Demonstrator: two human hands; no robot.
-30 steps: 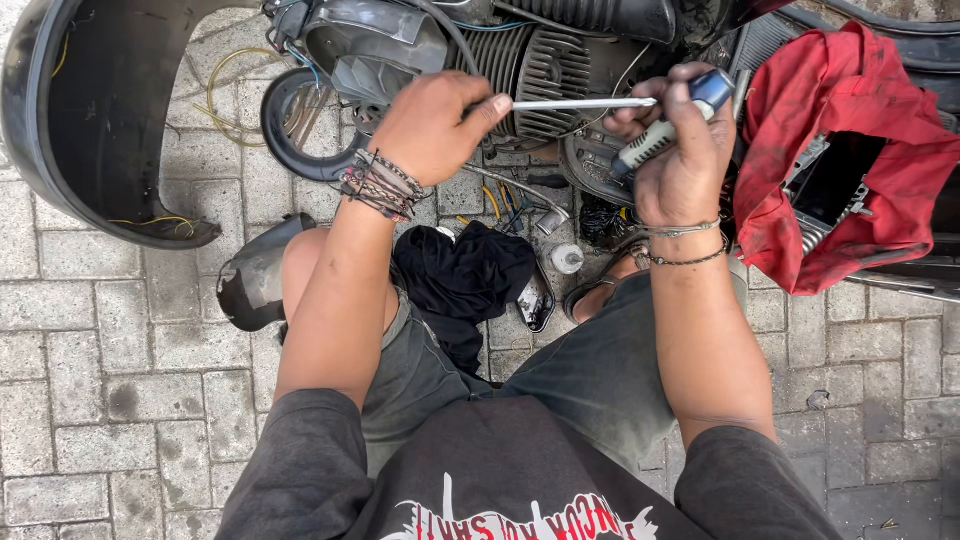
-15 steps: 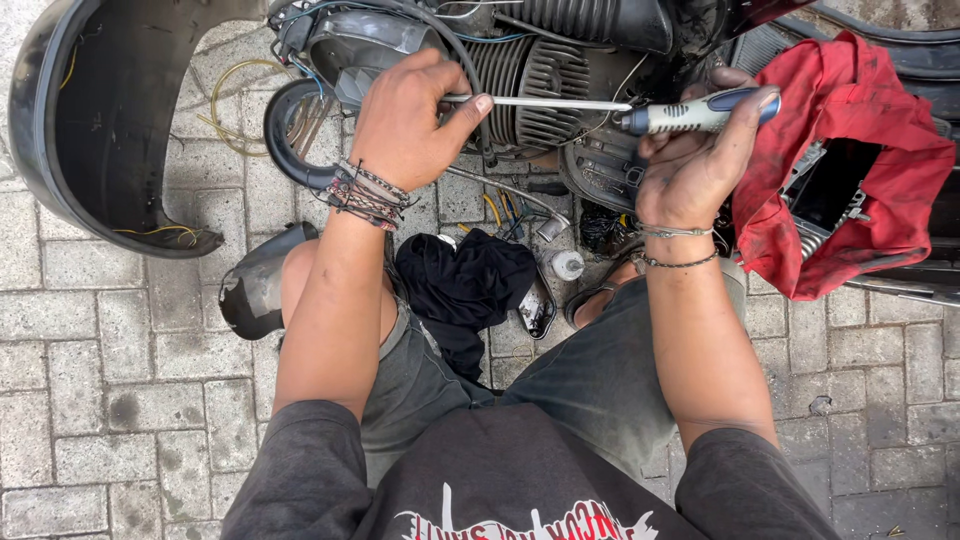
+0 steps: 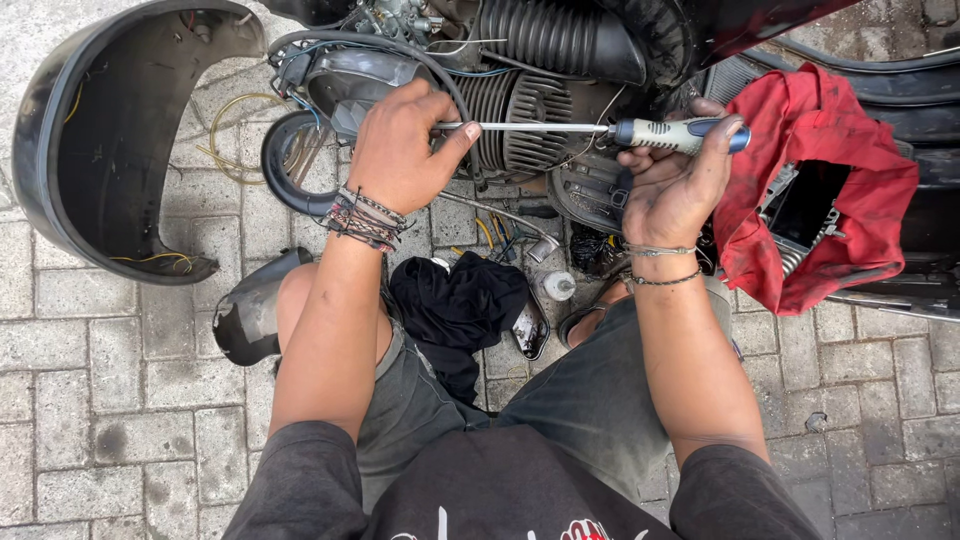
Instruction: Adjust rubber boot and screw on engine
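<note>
A long screwdriver (image 3: 560, 128) with a grey and blue handle lies level in front of a scooter engine (image 3: 520, 95) with cooling fins. My right hand (image 3: 672, 175) grips the handle. My left hand (image 3: 400, 150) pinches the metal shaft near its tip, close to the engine's grey cover (image 3: 360, 80). Both wrists carry bracelets. I sit on the paving with my knees apart.
A black body panel (image 3: 90, 130) stands at the left. A red rag (image 3: 810, 190) hangs over the scooter's frame at the right. A black cloth (image 3: 460, 300), a small white part (image 3: 558, 285) and loose wires lie between my legs. A dark shell piece (image 3: 245, 315) rests by my left knee.
The screwdriver has swung from tilted to level, and the tip has moved left toward the engine cover. My left hand slid along the shaft; my right hand turned onto the handle's end.
</note>
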